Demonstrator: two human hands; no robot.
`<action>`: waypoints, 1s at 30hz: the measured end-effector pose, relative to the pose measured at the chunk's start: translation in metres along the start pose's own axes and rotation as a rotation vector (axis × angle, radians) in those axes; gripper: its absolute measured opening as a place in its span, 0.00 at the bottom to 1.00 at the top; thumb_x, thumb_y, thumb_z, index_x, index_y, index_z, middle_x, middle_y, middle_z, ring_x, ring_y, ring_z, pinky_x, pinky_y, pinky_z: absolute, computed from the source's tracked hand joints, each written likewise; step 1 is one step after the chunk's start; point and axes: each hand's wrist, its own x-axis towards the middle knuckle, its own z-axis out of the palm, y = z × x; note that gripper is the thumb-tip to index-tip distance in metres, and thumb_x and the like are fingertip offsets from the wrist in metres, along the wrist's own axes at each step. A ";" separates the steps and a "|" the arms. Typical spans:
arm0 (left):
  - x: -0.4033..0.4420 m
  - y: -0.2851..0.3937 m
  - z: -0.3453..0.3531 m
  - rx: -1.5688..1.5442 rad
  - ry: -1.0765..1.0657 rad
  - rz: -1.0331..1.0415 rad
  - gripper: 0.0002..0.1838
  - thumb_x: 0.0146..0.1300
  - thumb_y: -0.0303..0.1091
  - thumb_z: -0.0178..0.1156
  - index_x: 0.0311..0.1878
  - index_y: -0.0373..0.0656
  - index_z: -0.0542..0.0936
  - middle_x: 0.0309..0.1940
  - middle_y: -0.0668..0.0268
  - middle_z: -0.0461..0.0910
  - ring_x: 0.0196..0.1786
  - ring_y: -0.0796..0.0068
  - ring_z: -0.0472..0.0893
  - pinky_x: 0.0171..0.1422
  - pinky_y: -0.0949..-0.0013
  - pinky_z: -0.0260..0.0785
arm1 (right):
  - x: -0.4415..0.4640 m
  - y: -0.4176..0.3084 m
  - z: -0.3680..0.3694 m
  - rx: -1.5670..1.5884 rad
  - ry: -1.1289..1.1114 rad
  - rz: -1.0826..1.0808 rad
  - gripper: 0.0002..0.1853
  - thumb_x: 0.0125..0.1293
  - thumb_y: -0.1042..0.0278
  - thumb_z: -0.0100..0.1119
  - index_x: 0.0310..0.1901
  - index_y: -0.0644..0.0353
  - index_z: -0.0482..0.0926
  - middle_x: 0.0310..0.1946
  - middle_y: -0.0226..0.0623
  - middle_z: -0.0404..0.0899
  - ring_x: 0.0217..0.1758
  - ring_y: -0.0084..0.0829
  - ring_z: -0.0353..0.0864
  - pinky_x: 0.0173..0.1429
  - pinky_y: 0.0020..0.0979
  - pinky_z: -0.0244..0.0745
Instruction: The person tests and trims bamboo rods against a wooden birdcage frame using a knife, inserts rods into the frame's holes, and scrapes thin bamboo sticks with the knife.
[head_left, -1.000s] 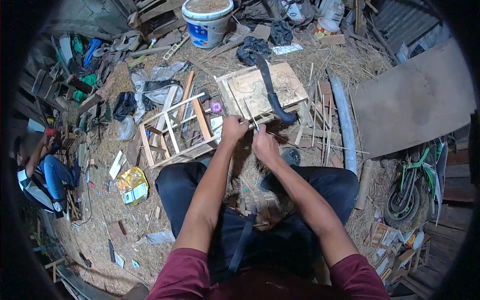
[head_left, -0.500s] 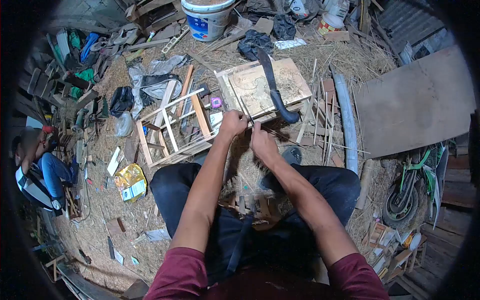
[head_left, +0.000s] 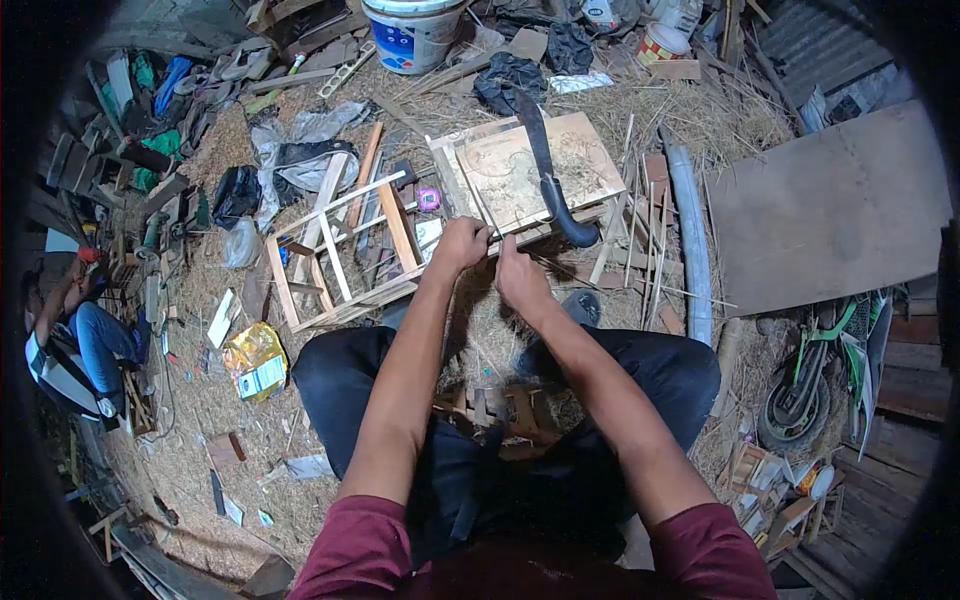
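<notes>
My left hand is closed around a thin strip at the near left corner of a wooden box. Close beside it, my right hand is closed on a thin object too small to identify. A machete with a dark curved handle lies across the box top, its handle end over the near right edge. Left of my hands a slatted wooden frame rests on the straw-covered ground. A pink tape measure sits between the frame and the box.
At the far left sits another person. A bucket stands beyond the box. To the right are a long grey pole, a large board and a green motorbike. A yellow packet lies on the left.
The view has shifted slightly. My hands remain together at the box's near edge, and the thin piece between them sits at a different angle. The machete stays on the box.
</notes>
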 end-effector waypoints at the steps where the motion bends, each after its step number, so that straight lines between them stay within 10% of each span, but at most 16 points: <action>1: 0.001 -0.004 0.003 -0.001 0.019 0.023 0.16 0.63 0.38 0.57 0.29 0.33 0.83 0.24 0.43 0.79 0.27 0.47 0.80 0.39 0.54 0.71 | 0.001 0.000 0.001 0.004 0.013 0.005 0.10 0.65 0.74 0.44 0.47 0.67 0.63 0.28 0.63 0.81 0.33 0.60 0.83 0.38 0.53 0.80; 30: 0.008 -0.018 -0.001 0.142 -0.112 0.187 0.12 0.61 0.33 0.56 0.35 0.32 0.81 0.34 0.40 0.80 0.42 0.38 0.79 0.51 0.47 0.71 | 0.016 -0.013 -0.010 0.087 -0.060 0.098 0.11 0.65 0.75 0.43 0.47 0.67 0.62 0.33 0.69 0.79 0.41 0.65 0.81 0.47 0.58 0.75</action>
